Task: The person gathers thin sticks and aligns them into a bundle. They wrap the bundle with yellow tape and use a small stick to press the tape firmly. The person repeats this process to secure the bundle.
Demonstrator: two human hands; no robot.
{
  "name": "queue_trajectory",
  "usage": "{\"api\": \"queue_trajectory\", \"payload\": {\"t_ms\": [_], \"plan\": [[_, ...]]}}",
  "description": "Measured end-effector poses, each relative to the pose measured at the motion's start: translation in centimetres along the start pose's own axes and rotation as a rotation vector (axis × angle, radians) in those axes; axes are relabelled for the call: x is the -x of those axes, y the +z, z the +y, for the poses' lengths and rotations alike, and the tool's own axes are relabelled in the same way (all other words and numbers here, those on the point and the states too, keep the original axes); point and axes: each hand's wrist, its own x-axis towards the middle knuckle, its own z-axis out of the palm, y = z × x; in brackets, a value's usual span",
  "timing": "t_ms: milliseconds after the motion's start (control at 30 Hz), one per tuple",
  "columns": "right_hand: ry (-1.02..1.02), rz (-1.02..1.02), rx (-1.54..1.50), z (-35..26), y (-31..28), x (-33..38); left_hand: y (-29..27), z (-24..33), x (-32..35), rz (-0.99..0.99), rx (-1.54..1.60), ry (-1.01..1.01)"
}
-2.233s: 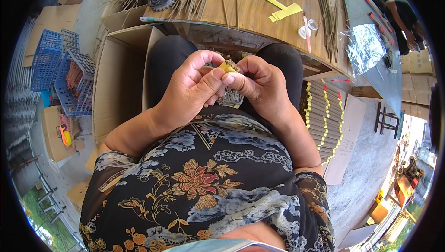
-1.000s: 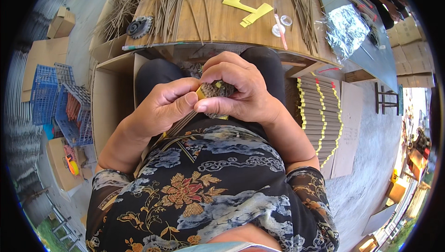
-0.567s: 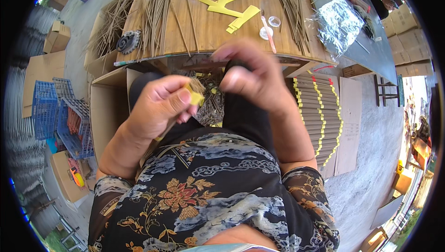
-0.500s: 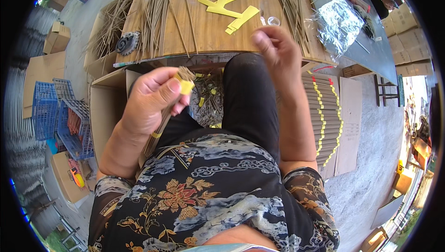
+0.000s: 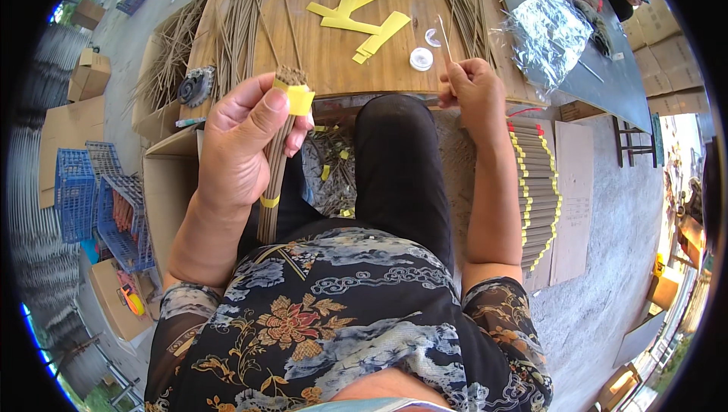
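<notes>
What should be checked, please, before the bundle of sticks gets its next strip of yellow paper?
1. Bundle of thin brown sticks secure in the left hand: ok, fingers wrapped around it.
2. Yellow paper wrap at the top end in place: ok, under the thumb.
3. Lower yellow band on the bundle: ok.
4. Right hand free for a strip: not ok, it pinches a thin stick.
5. Yellow paper strips on the wooden table: ok, lying loose.
6. Small white round pot open: cannot tell.
</notes>
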Motion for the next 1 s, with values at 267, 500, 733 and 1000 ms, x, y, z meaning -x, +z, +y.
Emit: {"api": "queue_trajectory", "payload": {"t_ms": [267,500,733,1000], "plan": [[-0.301,0.075,0.448,0.5,-1.2,0.5,0.8,-0.3,-2.0,-0.021,-0.006,0.091],[-0.5,0.076,0.686,1.4,-0.3,-0.5,0.5,-0.3,-2.6,-0.043,-0.04,0.101],[-0.342,0.004,0.549,0.9,0.2,-1.6,0.4,-0.2,-3.0,0.004,-0.05,0.098],[-0.199,-0.025,0.672,0.5,0.3,-1.8,0.0,0.1,-2.9,0.001,-0.061,0.108]]}}
